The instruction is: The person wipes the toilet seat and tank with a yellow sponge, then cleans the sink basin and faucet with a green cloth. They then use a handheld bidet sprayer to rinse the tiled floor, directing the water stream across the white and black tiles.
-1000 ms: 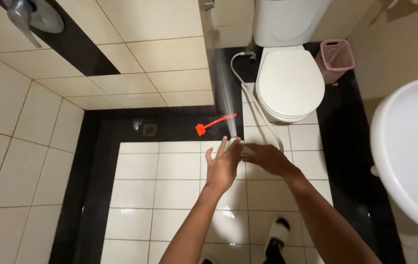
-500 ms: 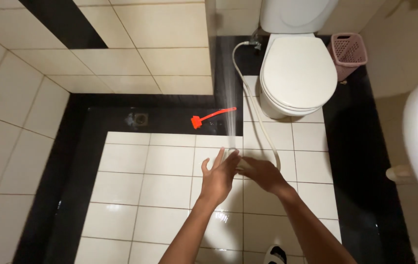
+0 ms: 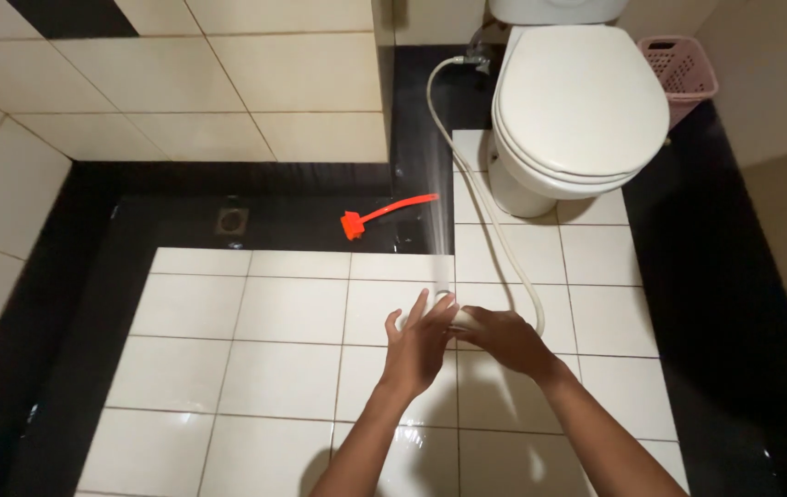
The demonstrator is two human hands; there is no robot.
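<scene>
My right hand (image 3: 502,340) grips a white hand-held sprayer head (image 3: 456,316), whose white hose (image 3: 485,198) runs back to the wall beside the toilet. A thin jet of water (image 3: 444,221) shoots up and away from the nozzle toward the wall corner. My left hand (image 3: 419,345) is held up against the nozzle end, fingers spread and touching the sprayer. Both hands hover above the white tiled floor.
A white toilet (image 3: 577,110) with its lid down stands at the upper right, a pink basket (image 3: 685,69) beside it. A red brush (image 3: 384,214) lies on the wet black floor strip near a floor drain (image 3: 232,221). Tiled walls close the left and back.
The view has dipped toward the floor and shifted left, so the sink has left the frame. Both hands stay together on the sprayer, and the water keeps spraying.
</scene>
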